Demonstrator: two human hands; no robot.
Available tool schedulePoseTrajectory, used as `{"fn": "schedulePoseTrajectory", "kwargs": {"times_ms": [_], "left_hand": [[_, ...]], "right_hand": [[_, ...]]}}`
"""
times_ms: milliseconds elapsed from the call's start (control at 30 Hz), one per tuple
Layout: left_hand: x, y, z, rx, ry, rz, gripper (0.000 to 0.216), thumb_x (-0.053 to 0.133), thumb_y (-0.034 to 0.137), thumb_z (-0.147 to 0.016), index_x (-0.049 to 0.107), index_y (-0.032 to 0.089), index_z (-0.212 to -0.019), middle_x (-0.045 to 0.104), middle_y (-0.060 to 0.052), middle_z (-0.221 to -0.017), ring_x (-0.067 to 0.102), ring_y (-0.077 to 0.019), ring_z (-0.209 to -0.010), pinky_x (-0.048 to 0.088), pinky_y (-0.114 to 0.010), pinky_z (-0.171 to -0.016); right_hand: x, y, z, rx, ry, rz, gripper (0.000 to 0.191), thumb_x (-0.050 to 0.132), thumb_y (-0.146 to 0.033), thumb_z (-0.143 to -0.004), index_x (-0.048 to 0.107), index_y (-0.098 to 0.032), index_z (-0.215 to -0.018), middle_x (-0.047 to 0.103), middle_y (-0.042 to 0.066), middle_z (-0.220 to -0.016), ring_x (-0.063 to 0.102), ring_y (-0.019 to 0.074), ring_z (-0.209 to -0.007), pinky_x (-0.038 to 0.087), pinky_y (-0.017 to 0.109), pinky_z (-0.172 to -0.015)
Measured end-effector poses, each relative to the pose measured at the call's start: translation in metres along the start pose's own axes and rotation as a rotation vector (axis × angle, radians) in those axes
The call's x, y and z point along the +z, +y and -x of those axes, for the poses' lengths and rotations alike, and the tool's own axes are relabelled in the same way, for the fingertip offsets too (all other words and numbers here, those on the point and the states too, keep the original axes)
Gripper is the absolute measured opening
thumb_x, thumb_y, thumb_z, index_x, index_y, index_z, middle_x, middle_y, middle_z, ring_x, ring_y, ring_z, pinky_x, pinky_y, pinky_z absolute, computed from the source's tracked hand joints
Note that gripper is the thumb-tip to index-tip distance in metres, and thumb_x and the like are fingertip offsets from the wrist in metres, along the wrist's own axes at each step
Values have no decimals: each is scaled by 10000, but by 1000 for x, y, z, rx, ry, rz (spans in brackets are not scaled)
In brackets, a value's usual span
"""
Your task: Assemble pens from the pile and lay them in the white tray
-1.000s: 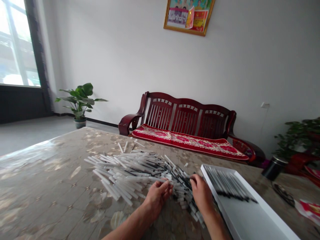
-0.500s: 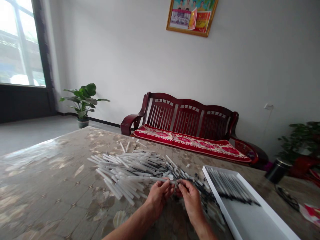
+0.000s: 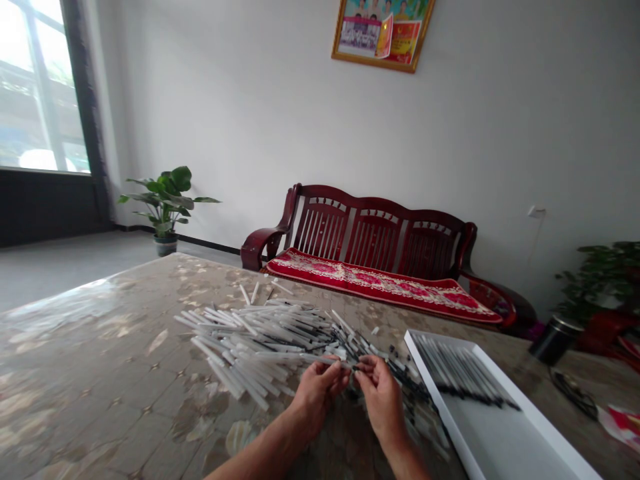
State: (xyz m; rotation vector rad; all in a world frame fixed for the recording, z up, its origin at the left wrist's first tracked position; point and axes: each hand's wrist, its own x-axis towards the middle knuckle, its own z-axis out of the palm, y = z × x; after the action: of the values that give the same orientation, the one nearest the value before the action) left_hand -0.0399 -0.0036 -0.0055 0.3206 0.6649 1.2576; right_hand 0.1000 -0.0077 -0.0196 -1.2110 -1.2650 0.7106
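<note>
A loose pile of clear pen barrels (image 3: pixel 260 337) and black-tipped refills (image 3: pixel 400 377) lies spread over the patterned table (image 3: pixel 100 347). My left hand (image 3: pixel 316 392) is closed, pinching one clear pen barrel at the pile's near edge. My right hand (image 3: pixel 380 395) is closed beside it, fingertips meeting the left hand's, pinching a thin part that is too small to name. A white tray (image 3: pixel 505 440) to the right holds a row of finished pens (image 3: pixel 460 377).
A dark red wooden bench (image 3: pixel 375 260) with a red cushion stands behind the table. A potted plant (image 3: pixel 167 203) is by the window. A black jar (image 3: pixel 555 340), glasses (image 3: pixel 575 393) and a red packet (image 3: pixel 623 423) sit at the table's right.
My right hand moved left from the tray's edge to meet my left hand over the pile. The left hand has stayed in place on its barrel.
</note>
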Motion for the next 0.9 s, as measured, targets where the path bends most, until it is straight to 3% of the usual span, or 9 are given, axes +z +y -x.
{"fn": "schedulePoseTrajectory", "kwargs": {"times_ms": [300,500,733,900], "left_hand": [[-4,-4,-4,81,-54,-72,385,938,239,-486,661,139,-734,722,-14,-665,681,-133,-620,566,-222,-619],[-4,-5,-4,100,-45,-99,462,953,309,-428,660,135,-740,725,-30,-660,683,-145,-611,552,-229,-596],[-3,-4,3,135,-57,-164,469,947,354,-432,661,132,-730,711,-30,-619,675,-156,-572,540,-237,-558],[-1,-5,3,127,-53,-174,460,946,350,-431,659,134,-717,690,-19,-590,655,-152,-541,523,-235,-526]], "right_hand": [[-5,-5,4,-228,-33,333,196,558,-288,-836,673,-220,-980,759,83,-910,730,229,-843,582,303,-736],[-7,-9,6,-348,-69,441,223,494,-251,-878,669,-239,-1016,751,66,-954,723,210,-882,571,293,-770],[-3,-17,9,-312,-116,426,283,445,-274,-900,654,-228,-1085,733,82,-1027,696,222,-931,555,321,-812],[-1,-16,9,-96,-158,193,349,400,-407,-948,607,-213,-1150,718,38,-817,653,182,-609,515,264,-522]]}}
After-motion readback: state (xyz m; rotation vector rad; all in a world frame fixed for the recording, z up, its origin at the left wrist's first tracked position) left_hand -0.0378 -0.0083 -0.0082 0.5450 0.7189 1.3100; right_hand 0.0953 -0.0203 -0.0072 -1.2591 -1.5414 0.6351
